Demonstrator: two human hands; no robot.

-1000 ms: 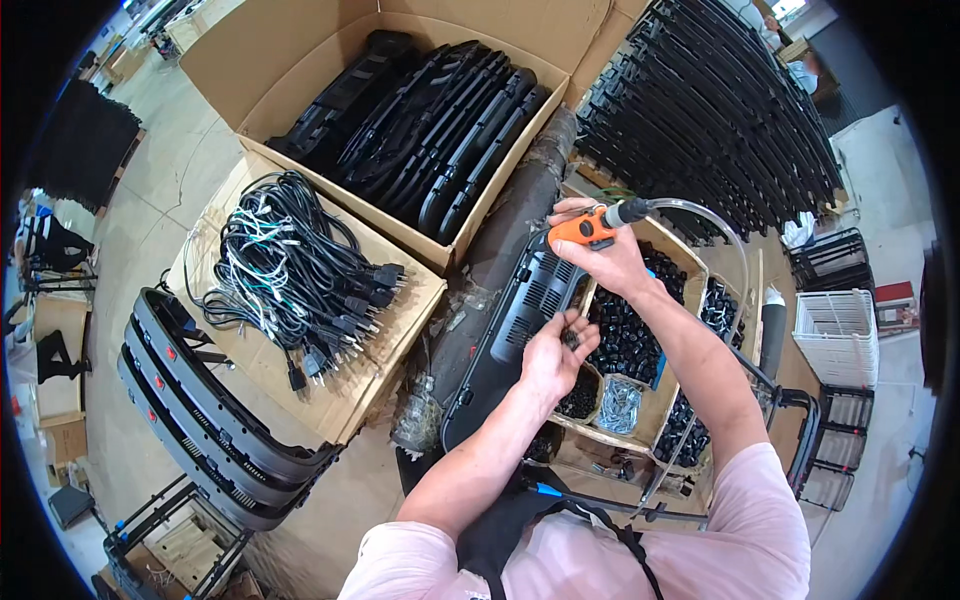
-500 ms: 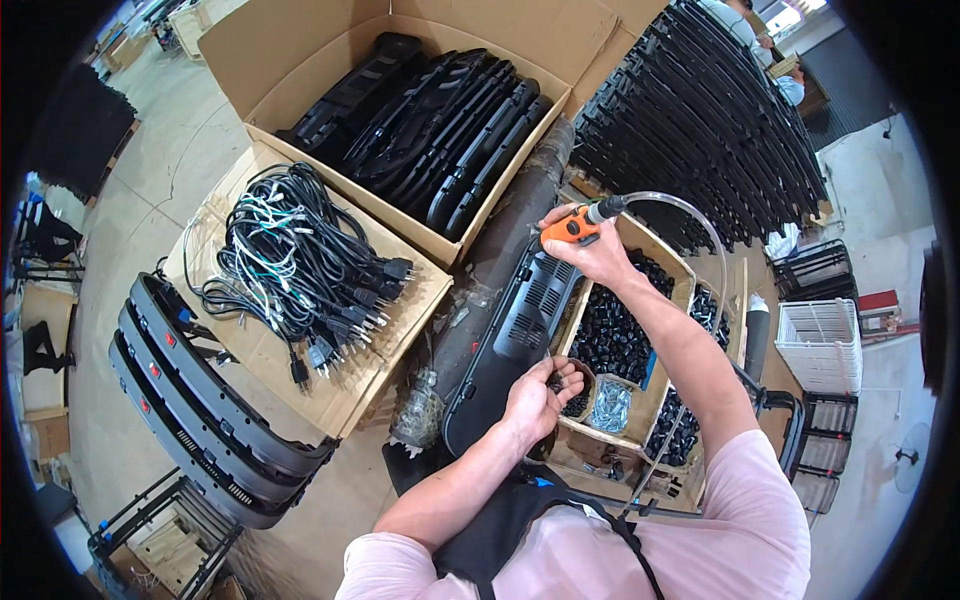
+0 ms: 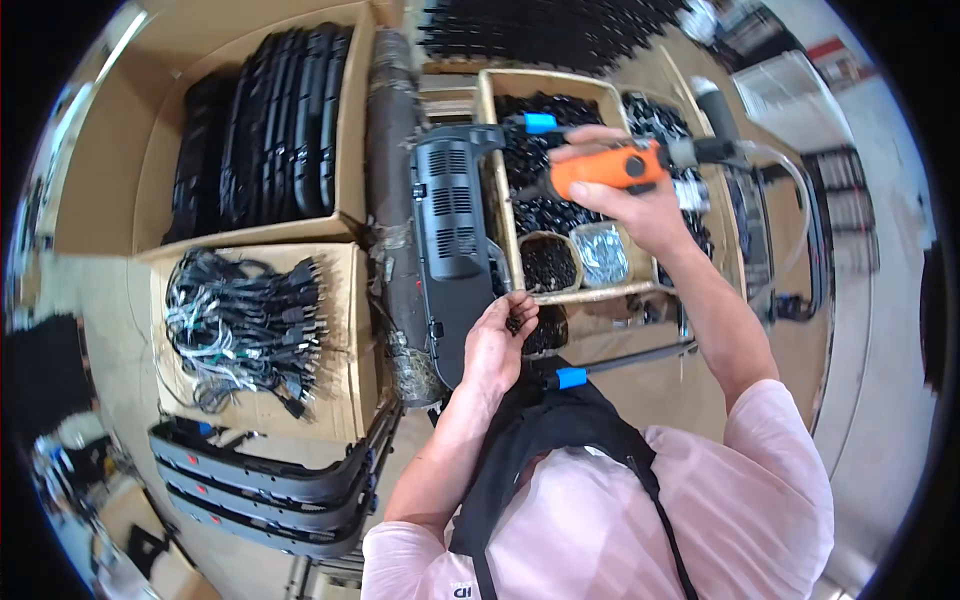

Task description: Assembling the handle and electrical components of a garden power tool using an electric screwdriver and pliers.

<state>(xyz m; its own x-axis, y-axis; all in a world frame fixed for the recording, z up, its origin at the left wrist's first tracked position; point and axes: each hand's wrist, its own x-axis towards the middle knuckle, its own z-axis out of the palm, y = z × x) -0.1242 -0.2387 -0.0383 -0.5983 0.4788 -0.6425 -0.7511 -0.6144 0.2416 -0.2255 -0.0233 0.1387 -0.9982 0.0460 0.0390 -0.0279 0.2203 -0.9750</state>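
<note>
My right hand (image 3: 640, 205) is wrapped round an orange power screwdriver (image 3: 615, 170), held sideways above the wooden parts bin; a clear hose (image 3: 800, 190) leads off its right end. The curled fingers of my left hand (image 3: 495, 340) hold small dark pieces that look like screws, partly hidden. This hand is beside the near right edge of a long black plastic panel (image 3: 455, 290) with vent slots. Just beyond it, a round cup of small dark screws (image 3: 548, 265) stands in the bin's near corner, next to a clear bag of silvery hardware (image 3: 600, 255).
The wooden bin (image 3: 487, 110) also holds many black parts. A wrapped roll (image 3: 395, 200) runs along the panel's left. Farther left stand an open carton (image 3: 110, 190) of black panels and a cardboard box top (image 3: 345, 330) with black power cords (image 3: 240, 330). Curved grey panels (image 3: 260, 490) are stacked below.
The view has turned, shifting the surroundings. My right hand has drawn the screwdriver from the panel's far end to above the bin. My left hand has moved away from the screw cup, fingers still curled.
</note>
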